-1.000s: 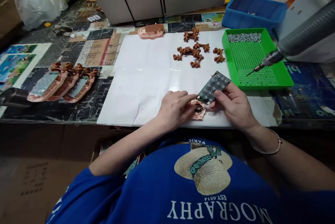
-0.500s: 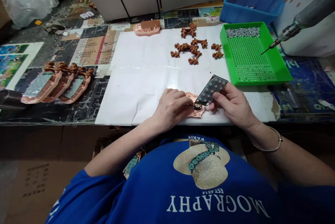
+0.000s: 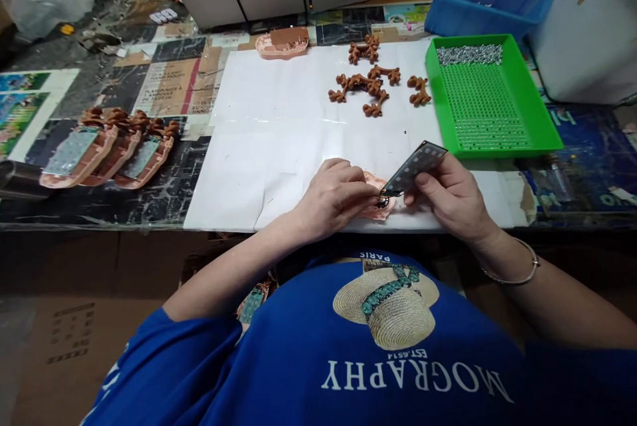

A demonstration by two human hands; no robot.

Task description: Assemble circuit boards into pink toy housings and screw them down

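My right hand (image 3: 455, 200) pinches a dark circuit board (image 3: 415, 166) with rows of pale dots, tilted up over a pink plastic shell (image 3: 374, 208) at the front of the white sheet. A small round black part (image 3: 382, 202) sits at the board's lower end, over the shell. The fingers of my left hand (image 3: 338, 197) are closed at that round part; whether they grip it or the shell is hidden.
A green tray (image 3: 540, 107) of screws stands right, a blue bin (image 3: 488, 1) behind it. Several brown bone-shaped pieces (image 3: 375, 84) lie on the white sheet (image 3: 269, 114). Filled pink shells (image 3: 107, 157) are at left; another shell (image 3: 283, 46) lies at the back.
The board has tipped to a flatter angle and shifted slightly right with my right hand. The round part is now more covered. The view has moved a little, and the hanging screwdriver has left it.
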